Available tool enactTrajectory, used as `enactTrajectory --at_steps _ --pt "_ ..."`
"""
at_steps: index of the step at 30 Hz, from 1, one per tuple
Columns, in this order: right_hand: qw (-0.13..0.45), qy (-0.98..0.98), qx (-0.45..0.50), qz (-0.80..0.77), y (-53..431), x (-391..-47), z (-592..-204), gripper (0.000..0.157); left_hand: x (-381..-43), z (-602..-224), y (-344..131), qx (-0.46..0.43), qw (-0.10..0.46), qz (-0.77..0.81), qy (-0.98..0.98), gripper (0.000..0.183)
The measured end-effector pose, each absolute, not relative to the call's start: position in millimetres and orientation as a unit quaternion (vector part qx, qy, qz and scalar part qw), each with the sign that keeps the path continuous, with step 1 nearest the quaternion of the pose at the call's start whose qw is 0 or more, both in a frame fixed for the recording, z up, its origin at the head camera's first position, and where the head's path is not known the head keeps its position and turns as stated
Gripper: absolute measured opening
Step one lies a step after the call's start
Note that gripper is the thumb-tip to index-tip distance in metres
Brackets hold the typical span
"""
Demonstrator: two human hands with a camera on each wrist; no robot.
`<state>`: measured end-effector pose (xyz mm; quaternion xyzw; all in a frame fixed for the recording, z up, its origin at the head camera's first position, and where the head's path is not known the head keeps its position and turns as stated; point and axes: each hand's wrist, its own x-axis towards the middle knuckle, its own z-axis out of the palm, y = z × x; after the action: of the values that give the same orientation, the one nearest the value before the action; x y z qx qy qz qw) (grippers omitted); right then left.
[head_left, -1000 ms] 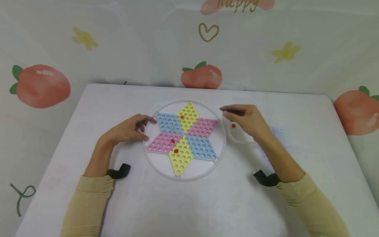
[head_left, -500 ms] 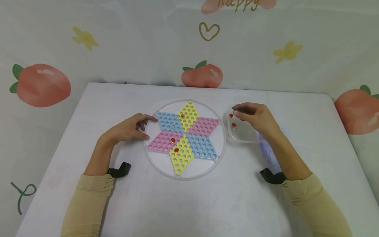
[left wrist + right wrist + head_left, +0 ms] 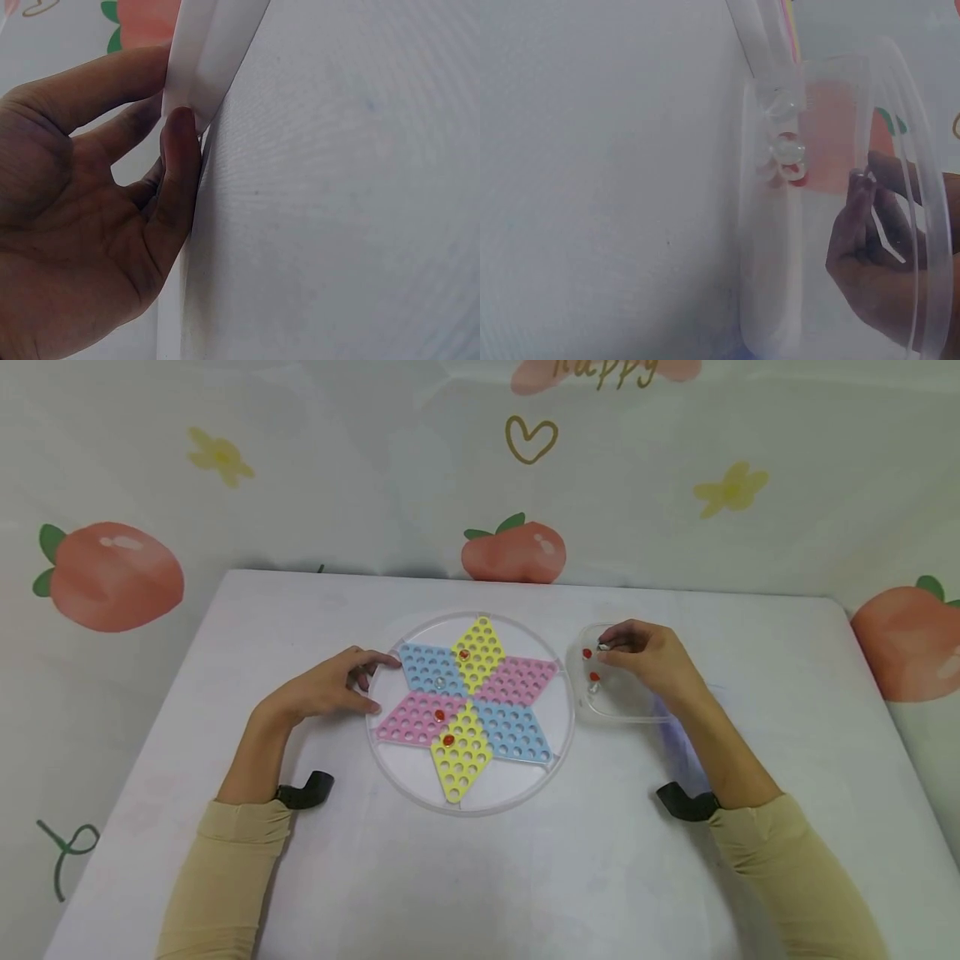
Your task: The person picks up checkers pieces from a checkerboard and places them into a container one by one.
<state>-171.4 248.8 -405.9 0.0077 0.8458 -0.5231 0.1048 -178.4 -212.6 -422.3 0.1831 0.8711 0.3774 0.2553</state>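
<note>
A round Chinese checkers board (image 3: 470, 810) with a pink, yellow and blue star lies on the table, with several marbles in its holes. My left hand (image 3: 322, 689) rests at its left rim; index finger and thumb touch the rim at two separate spots, as the left wrist view also shows. My right hand (image 3: 651, 662) is over a clear plastic box (image 3: 618, 718) right of the board. Its thumb and fingertips pinch a small clear marble (image 3: 859, 173). Red-and-clear marbles (image 3: 594, 677) lie at the box's left side.
The box stands close beside the board's right rim. A bluish-purple patch (image 3: 678, 739) shows by the right wrist. Behind the white table (image 3: 480, 893) hangs a printed cloth (image 3: 375, 468) with peaches and flowers.
My right hand has moved right, from the gap near the board to over the box, and its fingers have dipped slightly. More marbles in the box show now. My left hand has stayed at the rim.
</note>
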Motion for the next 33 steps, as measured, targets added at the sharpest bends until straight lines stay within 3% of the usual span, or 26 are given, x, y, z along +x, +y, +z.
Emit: enactTrajectory --at_steps 33 --pt "0.114 0.930 0.009 -0.350 240.6 -181.6 -419.6 0.027 -178.2 -423.3 -212.1 0.176 0.252 0.370 0.877 0.066"
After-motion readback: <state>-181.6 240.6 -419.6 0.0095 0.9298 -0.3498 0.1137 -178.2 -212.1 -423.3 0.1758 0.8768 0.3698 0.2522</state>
